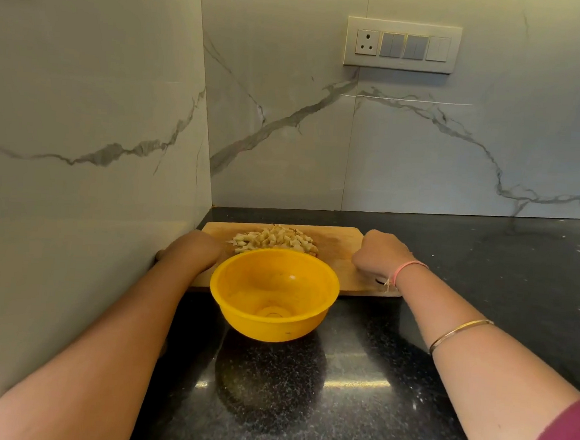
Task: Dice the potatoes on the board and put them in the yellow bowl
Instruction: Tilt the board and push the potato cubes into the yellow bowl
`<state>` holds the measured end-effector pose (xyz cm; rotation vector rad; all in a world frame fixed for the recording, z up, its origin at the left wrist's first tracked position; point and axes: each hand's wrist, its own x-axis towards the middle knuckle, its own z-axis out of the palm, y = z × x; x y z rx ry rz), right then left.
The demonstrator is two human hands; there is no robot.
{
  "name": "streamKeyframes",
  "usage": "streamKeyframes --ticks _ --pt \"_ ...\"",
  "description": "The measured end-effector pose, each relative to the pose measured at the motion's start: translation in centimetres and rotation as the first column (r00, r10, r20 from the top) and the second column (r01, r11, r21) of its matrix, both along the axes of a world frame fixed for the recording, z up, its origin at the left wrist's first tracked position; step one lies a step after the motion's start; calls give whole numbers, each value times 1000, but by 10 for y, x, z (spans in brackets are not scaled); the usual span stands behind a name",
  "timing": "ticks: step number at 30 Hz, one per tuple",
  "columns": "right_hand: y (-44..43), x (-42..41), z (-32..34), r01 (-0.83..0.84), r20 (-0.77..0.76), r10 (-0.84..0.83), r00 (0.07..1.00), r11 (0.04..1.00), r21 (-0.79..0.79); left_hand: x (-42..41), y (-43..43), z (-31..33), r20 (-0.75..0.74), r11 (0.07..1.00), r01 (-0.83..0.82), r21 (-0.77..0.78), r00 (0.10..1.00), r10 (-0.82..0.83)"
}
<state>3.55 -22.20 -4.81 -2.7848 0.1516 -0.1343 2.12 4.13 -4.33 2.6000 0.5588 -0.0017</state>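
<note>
Pale, rough-cut diced potatoes (273,239) are lying heaped on the flat wooden board (335,243) at the frame's centre. They are just behind the round, glossy yellow bowl (273,297), which is standing empty over the speckled black countertop (354,413). The left hand (190,250) is curling round the board's left edge. The right hand (380,255) is lying fisted at the right end by the hanging hole, seemingly gripping the board. A veined marble wall (423,153) is carrying a white switch plate (402,45) at the upper right.
</note>
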Motion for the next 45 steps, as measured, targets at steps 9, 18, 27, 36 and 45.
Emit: streamKeyframes --ticks 9,18,27,36,45 --pt "-15 5 8 23 30 -35 999 951 309 6 7 -7 211 934 -144 -326 952 221" --pt "-28 8 11 24 73 -88 993 786 618 8 12 -11 281 702 -72 -708 884 374" --pt "-33 4 12 69 107 -290 951 535 842 11 12 -4 291 262 194 -945 864 411" --pt "-17 5 32 -50 226 -350 909 446 894 -4 -4 5 207 -182 325 -928 857 472" --pt "-10 5 26 -64 230 -296 927 480 875 -27 -4 -6 176 -237 263 -935 927 332"
